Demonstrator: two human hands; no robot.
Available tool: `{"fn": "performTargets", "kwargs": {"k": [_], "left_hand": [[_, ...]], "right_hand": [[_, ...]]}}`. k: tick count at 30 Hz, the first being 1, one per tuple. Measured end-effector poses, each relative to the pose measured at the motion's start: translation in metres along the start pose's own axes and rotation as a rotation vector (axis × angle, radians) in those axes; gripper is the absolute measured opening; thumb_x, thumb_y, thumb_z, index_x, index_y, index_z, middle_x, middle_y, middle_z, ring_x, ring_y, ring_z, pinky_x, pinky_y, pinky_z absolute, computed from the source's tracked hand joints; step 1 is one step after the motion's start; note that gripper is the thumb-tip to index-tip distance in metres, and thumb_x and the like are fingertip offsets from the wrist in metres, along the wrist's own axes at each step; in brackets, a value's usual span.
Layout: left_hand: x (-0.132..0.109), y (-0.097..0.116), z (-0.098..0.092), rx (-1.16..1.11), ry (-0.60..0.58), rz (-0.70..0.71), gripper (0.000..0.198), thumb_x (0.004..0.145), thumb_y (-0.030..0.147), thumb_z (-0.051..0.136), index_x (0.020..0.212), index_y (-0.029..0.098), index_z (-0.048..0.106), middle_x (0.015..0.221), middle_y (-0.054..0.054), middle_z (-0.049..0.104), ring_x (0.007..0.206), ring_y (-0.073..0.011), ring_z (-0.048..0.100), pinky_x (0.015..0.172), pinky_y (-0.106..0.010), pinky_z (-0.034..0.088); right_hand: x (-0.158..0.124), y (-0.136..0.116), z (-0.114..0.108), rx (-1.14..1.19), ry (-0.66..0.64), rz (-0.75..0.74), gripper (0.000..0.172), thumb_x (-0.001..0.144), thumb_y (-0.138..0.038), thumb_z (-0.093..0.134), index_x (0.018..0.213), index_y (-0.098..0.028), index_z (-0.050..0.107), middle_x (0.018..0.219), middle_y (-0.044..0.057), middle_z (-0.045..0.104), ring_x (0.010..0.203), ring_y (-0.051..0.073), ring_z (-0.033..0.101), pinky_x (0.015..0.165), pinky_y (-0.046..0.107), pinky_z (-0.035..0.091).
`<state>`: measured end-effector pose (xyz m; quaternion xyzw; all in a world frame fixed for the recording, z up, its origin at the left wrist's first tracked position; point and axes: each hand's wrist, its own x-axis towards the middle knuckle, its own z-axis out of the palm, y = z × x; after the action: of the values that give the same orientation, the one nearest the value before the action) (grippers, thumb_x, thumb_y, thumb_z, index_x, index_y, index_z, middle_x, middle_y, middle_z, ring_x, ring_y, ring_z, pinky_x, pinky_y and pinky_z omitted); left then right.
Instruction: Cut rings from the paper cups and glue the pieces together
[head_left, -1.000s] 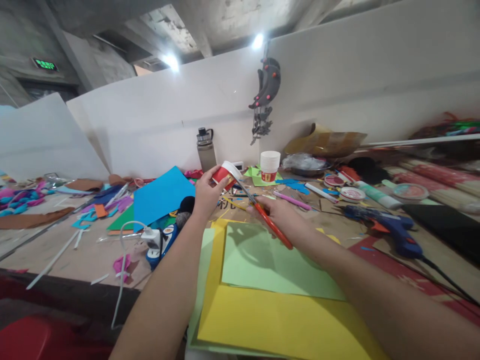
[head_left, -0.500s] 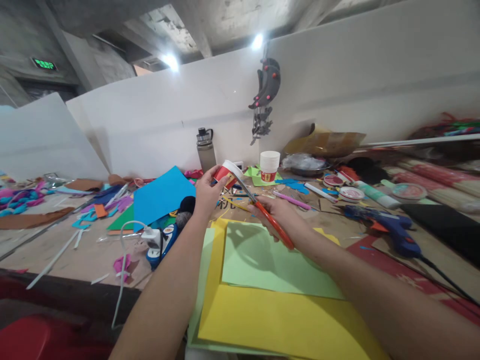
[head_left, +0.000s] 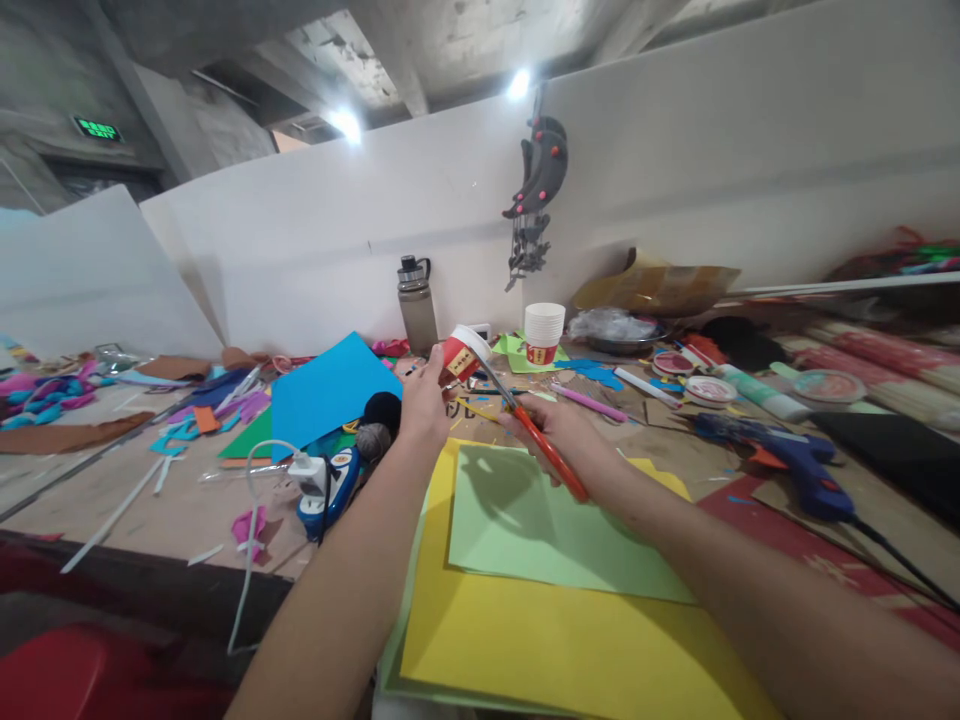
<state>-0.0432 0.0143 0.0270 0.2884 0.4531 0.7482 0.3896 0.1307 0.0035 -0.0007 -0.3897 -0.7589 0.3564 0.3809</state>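
My left hand (head_left: 426,400) is closed around a red and white paper cup (head_left: 460,360), tilted with its white rim up and to the right. In my right hand (head_left: 551,430) are scissors (head_left: 541,437) with orange-red handles. Their blades point up and left and meet the cup at its rim side; whether they are cutting into it I cannot tell. Beneath both hands lie a light green paper sheet (head_left: 555,530) and larger yellow paper (head_left: 525,640). Farther back, a stack of paper cups (head_left: 544,335) stands upright.
A grey bottle (head_left: 416,305) stands behind my left hand. Blue paper (head_left: 330,385) and a power strip (head_left: 330,490) with a white cable lie left. On the right are a blue glue gun (head_left: 787,455), a purple pen (head_left: 589,402) and round tubs (head_left: 709,391).
My left hand has turned the cup slightly, so more of its printed red side shows. The scissors remain against the cup in nearly the same place. The whole view has shifted slightly.
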Motion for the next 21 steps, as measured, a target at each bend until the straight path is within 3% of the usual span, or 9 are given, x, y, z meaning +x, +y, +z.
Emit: {"fn": "performTargets", "kwargs": {"k": [3,7,14,21], "left_hand": [[-0.0013,0.0037,0.0015,-0.132,0.025,-0.066,0.026,0.071,0.033,0.078,0.079,0.016,0.060,0.068,0.002,0.064,0.055,-0.0061,0.058,0.044,-0.015,0.037],[-0.0002,0.0067,0.0003,-0.101,0.023,-0.057,0.015,0.075,0.023,0.073,0.077,0.014,0.061,0.065,0.001,0.064,0.052,-0.0068,0.058,0.044,-0.016,0.044],[0.0063,0.0047,-0.0051,0.062,-0.042,0.102,0.015,0.075,0.026,0.071,0.079,0.012,0.065,0.066,-0.001,0.065,0.051,-0.0092,0.059,0.043,-0.018,0.046],[0.0059,0.0018,-0.0039,-0.004,-0.137,0.108,0.016,0.072,0.021,0.072,0.085,0.014,0.067,0.078,-0.002,0.069,0.064,-0.0107,0.063,0.056,-0.021,0.054]], "right_hand": [[-0.0026,-0.0027,0.0026,0.017,-0.059,0.043,0.028,0.083,-0.049,0.057,0.084,-0.022,0.064,0.044,-0.006,0.044,0.038,0.012,0.040,0.041,0.024,0.032],[-0.0053,-0.0045,0.0038,0.107,-0.137,0.045,0.031,0.083,-0.051,0.058,0.092,-0.022,0.062,0.045,-0.008,0.043,0.038,0.010,0.039,0.041,0.023,0.033],[-0.0027,0.0012,0.0048,0.215,-0.192,0.056,0.032,0.082,-0.051,0.061,0.094,-0.021,0.060,0.054,-0.008,0.044,0.041,0.009,0.040,0.041,0.021,0.035],[-0.0013,0.0016,0.0039,0.181,-0.178,0.059,0.031,0.083,-0.052,0.059,0.093,-0.023,0.059,0.055,-0.007,0.046,0.045,0.010,0.043,0.043,0.021,0.035]]}}
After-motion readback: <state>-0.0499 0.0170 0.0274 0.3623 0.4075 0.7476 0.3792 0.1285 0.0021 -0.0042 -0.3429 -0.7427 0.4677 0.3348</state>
